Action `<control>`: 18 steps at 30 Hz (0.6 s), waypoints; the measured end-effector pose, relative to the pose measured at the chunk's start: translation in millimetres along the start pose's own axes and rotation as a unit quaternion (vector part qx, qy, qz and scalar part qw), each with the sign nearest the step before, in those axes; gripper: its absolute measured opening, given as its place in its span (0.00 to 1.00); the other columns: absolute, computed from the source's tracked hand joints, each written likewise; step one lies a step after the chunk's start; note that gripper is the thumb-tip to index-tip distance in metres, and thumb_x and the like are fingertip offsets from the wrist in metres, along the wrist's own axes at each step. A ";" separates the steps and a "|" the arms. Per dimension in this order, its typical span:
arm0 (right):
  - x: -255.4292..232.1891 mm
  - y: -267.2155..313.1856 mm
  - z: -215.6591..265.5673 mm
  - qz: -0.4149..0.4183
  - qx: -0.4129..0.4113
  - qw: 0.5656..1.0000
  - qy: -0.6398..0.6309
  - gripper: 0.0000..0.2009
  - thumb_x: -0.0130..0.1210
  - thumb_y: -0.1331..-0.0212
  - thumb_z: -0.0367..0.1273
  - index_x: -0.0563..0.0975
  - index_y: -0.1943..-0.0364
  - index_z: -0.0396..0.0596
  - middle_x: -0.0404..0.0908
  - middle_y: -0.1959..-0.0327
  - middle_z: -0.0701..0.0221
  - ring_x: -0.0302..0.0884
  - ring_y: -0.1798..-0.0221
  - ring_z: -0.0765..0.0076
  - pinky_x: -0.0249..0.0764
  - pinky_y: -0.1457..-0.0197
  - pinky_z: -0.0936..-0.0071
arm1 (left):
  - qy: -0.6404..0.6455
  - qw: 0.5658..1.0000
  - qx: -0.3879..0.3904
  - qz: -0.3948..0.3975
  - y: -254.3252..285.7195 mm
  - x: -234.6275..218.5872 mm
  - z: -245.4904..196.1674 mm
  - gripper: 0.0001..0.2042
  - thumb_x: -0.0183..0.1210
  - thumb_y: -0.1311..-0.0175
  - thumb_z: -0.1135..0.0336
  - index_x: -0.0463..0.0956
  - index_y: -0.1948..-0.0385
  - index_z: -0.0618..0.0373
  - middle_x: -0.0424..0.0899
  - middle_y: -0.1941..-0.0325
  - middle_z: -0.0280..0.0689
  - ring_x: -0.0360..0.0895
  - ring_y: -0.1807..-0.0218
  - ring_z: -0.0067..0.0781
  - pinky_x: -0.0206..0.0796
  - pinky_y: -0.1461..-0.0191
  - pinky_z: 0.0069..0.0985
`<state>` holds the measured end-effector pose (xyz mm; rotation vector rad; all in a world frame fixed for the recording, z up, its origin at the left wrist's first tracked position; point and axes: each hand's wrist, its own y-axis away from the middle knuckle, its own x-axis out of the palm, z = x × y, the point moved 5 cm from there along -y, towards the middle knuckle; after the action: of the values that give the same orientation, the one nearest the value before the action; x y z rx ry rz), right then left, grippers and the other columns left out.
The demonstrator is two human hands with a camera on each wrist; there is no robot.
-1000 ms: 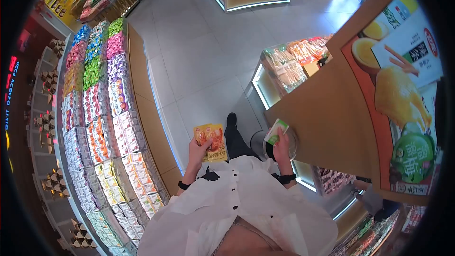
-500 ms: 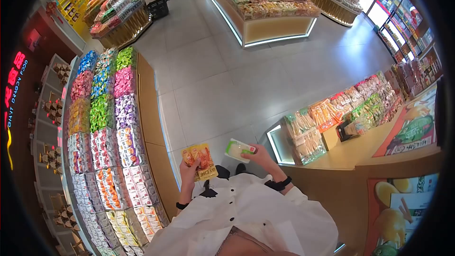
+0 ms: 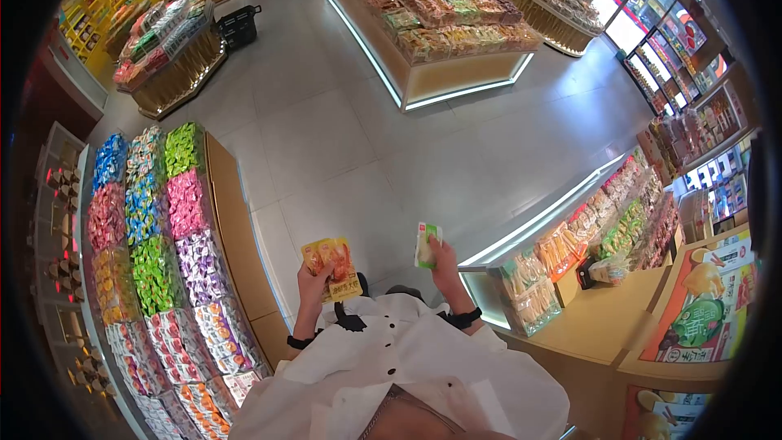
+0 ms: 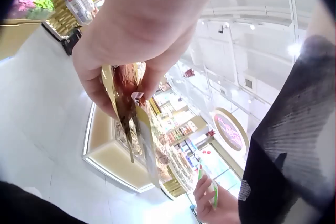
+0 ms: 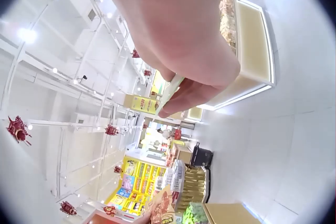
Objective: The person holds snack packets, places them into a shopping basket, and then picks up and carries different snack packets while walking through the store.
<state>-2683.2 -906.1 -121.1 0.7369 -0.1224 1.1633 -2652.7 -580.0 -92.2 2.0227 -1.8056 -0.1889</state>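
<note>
In the head view my left hand point(image 3: 311, 285) grips yellow snack pouches point(image 3: 345, 283) printed with orange-red food, the thumb lying across their front. The left wrist view looks along the edges of two pouches point(image 4: 146, 137), pinched together between thumb and fingers. My right hand point(image 3: 445, 267) pinches a small flat white-and-green packet point(image 3: 424, 244), held upright a short way to the right of the pouches. From the right wrist, only a thin edge of that packet point(image 5: 171, 94) shows between thumb and fingers; the hand hides the rest. Both hands are in front of the white shirt, over the floor.
A long candy display point(image 3: 151, 253) in colourful rows runs along the left. To the right is a counter point(image 3: 607, 310) with bagged snacks and a food poster point(image 3: 709, 310). Ahead, beyond grey floor tiles, stand a lit snack island point(image 3: 464, 73) and a black basket point(image 3: 238, 26).
The head view has lifted and turned, bringing more of the shop in and shifting the poster counter to the lower right. My right hand has raised its packet from the waist, closer to the pouches.
</note>
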 end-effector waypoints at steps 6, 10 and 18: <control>21.2 -51.4 23.0 -0.117 -0.065 0.990 -0.034 0.17 0.54 0.33 0.38 0.74 0.48 0.41 0.79 0.55 0.71 0.78 0.54 0.76 0.75 0.51 0.74 | -0.064 0.994 -0.019 0.084 -110.5 33.4 -58.7 0.15 0.65 0.41 0.71 0.73 0.54 0.61 0.82 0.60 0.35 0.81 0.61 0.24 0.75 0.58 0.24; 36.2 -94.6 43.0 -0.150 -0.089 0.982 -0.065 0.18 0.56 0.35 0.34 0.71 0.44 0.43 0.79 0.52 0.70 0.78 0.51 0.71 0.78 0.53 0.70 | -0.057 0.993 -0.041 0.099 -178.5 50.7 -65.4 0.15 0.65 0.41 0.72 0.73 0.53 0.62 0.83 0.59 0.36 0.81 0.60 0.25 0.76 0.56 0.25; 92.5 -283.2 74.8 -0.107 -0.048 0.992 -0.044 0.17 0.59 0.37 0.34 0.73 0.47 0.44 0.80 0.54 0.70 0.79 0.53 0.73 0.78 0.56 0.73 | -0.029 0.999 -0.019 0.038 -316.8 81.7 -131.4 0.15 0.64 0.40 0.72 0.74 0.53 0.63 0.83 0.58 0.36 0.81 0.61 0.25 0.75 0.57 0.23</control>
<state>-2378.8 -931.8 -153.5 0.6983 -0.1692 0.9154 -2301.4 -609.4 -84.2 1.9384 -1.8960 -0.2607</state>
